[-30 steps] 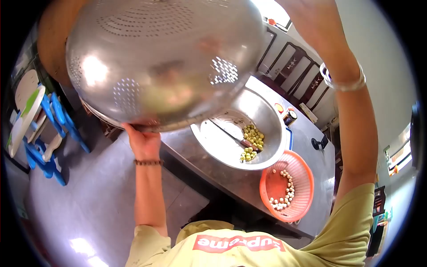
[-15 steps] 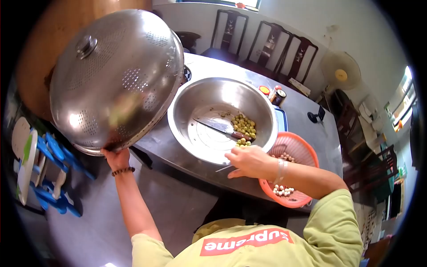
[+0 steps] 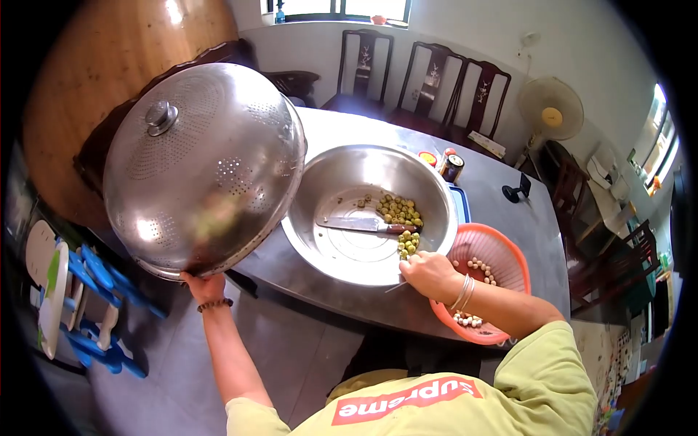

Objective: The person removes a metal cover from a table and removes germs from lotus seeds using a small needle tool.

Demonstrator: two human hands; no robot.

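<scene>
Glossy metal basin [image 3: 342, 251], shiny perforated metal lid [image 3: 196, 174], smooth orange plastic basket [image 3: 520, 272].

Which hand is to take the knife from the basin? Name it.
Right hand, probably: it is at the basin, near the knife handle, while the left hand holds the perforated lid.

The left arm reaches forward, hand gripping; the right hand's fingers are curled.

The grey bench [image 3: 539, 229] carries a steel basin [image 3: 349, 267], an orange basket [image 3: 514, 267] by its near edge, jars [image 3: 451, 170] and a black stand [image 3: 515, 192].
</scene>
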